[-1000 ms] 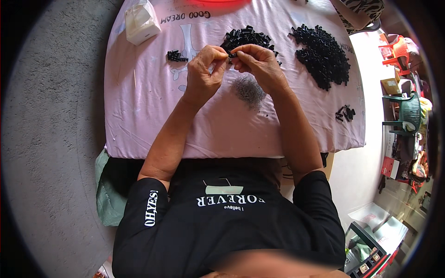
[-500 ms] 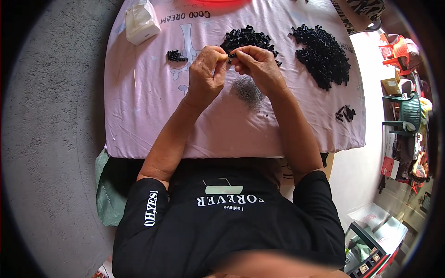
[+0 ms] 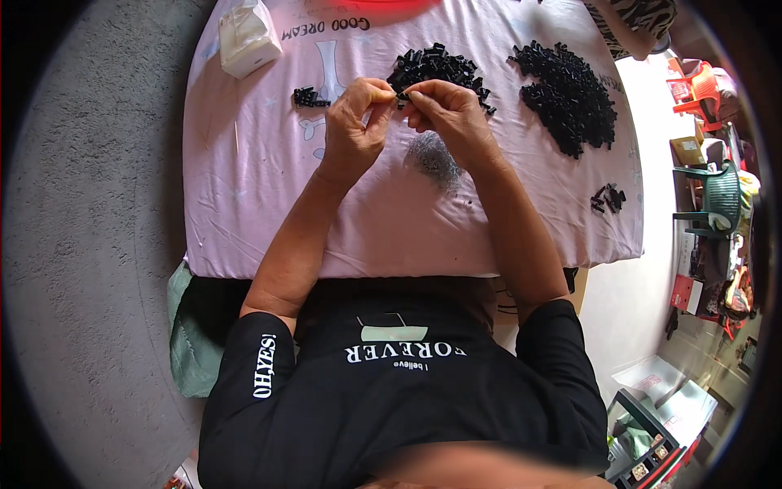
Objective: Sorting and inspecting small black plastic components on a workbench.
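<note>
My left hand (image 3: 356,130) and my right hand (image 3: 454,118) meet over the table, fingertips pinched close together. A small black piece (image 3: 401,99) shows at the right fingertips. Whatever the left thumb and forefinger pinch is too small to make out. Just beyond the hands lies a heap of short black plastic parts (image 3: 440,63). Between my forearms, a loose pile of tiny silvery metal bits (image 3: 434,159) is spread on the cloth. To the left of my left hand sits a little cluster of black parts (image 3: 307,99).
A bigger black heap (image 3: 570,102) covers the table's right side, with a few black parts (image 3: 608,199) nearer me. A white tissue pack (image 3: 248,39) and a thin stick (image 3: 237,138) lie at left on the pink cloth (image 3: 407,244). Another person's arm (image 3: 619,31) shows at far right.
My left hand has shifted slightly left and turned a little. My right hand stays almost in place, its fingertips still near the left ones.
</note>
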The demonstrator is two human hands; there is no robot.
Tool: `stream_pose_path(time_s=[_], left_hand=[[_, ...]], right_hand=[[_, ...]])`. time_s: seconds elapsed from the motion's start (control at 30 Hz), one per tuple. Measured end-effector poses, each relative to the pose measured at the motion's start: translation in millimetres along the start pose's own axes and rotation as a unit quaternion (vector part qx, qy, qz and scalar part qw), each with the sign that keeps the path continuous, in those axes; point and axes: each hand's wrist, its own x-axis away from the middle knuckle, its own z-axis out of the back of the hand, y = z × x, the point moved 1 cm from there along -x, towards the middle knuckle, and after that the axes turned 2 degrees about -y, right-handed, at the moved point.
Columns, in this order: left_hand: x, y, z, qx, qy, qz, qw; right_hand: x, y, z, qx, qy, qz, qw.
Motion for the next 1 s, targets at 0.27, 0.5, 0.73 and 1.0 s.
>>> stream_pose_path(time_s=[0.27, 0.5, 0.73, 1.0], left_hand=[[0, 8, -3, 0.039, -0.037, 0.001, 0.999], [3, 4, -6, 0.130, -0.040, 0.091, 0.986], [3, 3, -5, 0.112, -0.043, 0.074, 0.990], [0, 3, -7, 0.102, -0.029, 0.079, 0.991]], right_hand=[[0, -2, 10, -0.057, -0.012, -0.003, 0.998], [0, -2, 13, -0.035, -0.015, 0.011, 0.999], [-1, 1, 8, 0.037, -0.007, 0.047, 0.998], [-1, 0, 9, -0.054, -0.015, 0.014, 0.998]])
